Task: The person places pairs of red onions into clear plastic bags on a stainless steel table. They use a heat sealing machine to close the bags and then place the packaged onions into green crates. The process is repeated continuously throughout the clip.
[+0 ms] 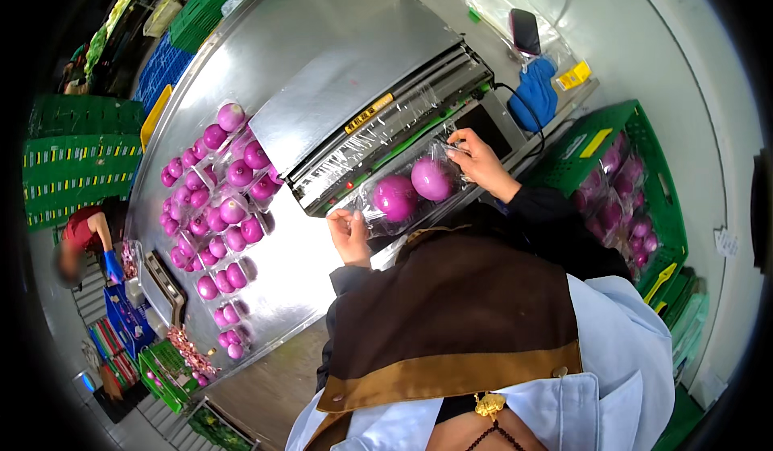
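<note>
Two purple onions, a left one [395, 198] and a right one [431, 178], lie side by side under clear plastic film [377, 224] in front of me. My left hand [351, 236] pinches the film at its left end. At the right end, my right hand [483, 164] grips the film between thumb and fingers. Glare on the film hides whatever tray lies beneath the onions. Just beyond them is a film wrapping machine [356, 88] with a steel cover, a roll of film [338, 176] and a dark heating plate [483, 129].
Packs of purple onions [232, 211] crowd the steel table [302, 282] on the left. Green crates [664, 209] with wrapped onions stand at right. A phone [525, 32], blue cloth [534, 96] and yellow box [573, 75] lie beyond. A person in blue gloves [113, 266] is far left.
</note>
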A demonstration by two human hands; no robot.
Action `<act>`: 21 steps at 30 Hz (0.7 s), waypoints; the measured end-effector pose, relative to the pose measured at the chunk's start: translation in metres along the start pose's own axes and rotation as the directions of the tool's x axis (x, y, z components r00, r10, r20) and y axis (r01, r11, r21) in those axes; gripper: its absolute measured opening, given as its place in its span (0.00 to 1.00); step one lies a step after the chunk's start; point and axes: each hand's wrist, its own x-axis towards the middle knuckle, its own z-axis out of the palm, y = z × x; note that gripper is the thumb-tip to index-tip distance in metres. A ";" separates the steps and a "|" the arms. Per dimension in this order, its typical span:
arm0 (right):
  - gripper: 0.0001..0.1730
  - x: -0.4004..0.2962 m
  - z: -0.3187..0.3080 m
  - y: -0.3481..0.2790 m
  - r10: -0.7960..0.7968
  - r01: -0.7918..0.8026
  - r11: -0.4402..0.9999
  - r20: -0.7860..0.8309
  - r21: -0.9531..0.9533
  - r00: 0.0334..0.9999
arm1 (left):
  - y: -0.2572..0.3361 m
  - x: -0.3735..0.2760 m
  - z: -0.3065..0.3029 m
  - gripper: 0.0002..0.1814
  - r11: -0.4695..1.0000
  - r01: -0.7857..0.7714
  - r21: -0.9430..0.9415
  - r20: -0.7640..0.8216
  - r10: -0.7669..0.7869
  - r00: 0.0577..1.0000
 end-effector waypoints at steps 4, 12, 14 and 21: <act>0.08 -0.023 -0.013 0.003 -0.251 0.257 0.966 -0.259 -0.011 0.933 | -0.014 0.018 -0.022 0.09 0.867 -0.279 0.412 0.012 0.301 0.954; 0.02 -0.066 -0.024 0.119 -0.289 0.137 0.951 -0.644 -0.277 0.708 | -0.023 0.037 0.007 0.13 0.138 -0.342 0.930 0.309 0.217 0.926; 0.02 -0.046 0.001 0.160 -0.239 0.075 0.962 -0.671 -0.264 0.702 | -0.034 0.052 0.022 0.16 0.029 -0.528 0.849 0.509 0.226 0.831; 0.07 -0.070 0.049 0.160 0.116 -0.021 0.796 -0.118 0.604 0.986 | -0.068 0.059 0.062 0.19 0.773 -0.510 0.376 0.682 0.142 0.717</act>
